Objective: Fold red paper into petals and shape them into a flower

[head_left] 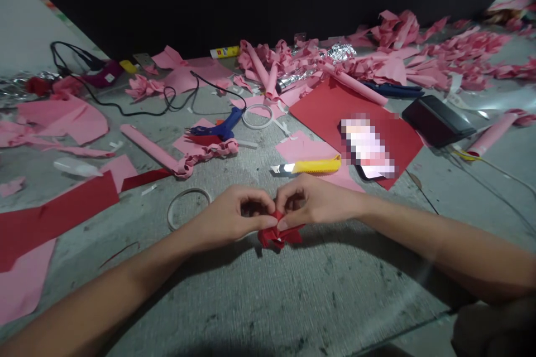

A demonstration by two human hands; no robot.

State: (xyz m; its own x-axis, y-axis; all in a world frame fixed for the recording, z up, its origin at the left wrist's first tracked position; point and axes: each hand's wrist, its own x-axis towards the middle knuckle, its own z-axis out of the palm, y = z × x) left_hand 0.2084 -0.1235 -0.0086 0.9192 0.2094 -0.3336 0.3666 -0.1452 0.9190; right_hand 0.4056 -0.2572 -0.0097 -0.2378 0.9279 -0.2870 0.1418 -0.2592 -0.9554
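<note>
A small crumpled piece of red paper (280, 237) with ruffled, flower-like edges is pinched between my two hands, low in the middle of the head view. My left hand (243, 213) grips it from the left with thumb and curled forefinger. From the right, my right hand (307, 201) pinches the same piece, its fingertips meeting those of the left. Part of the paper is hidden behind the thumbs. Just beyond the hands lies a yellow utility knife (316, 165) with its blade out, on pink paper.
A blue glue gun (221, 127) with a black cord lies farther back, near a white ring (257, 116). Another ring (188, 201) is by my left wrist. On red card (318, 106) rests a lit phone (368, 148), beside a dark box-like object (438, 120). Pink paper scraps (393, 30) cover the back.
</note>
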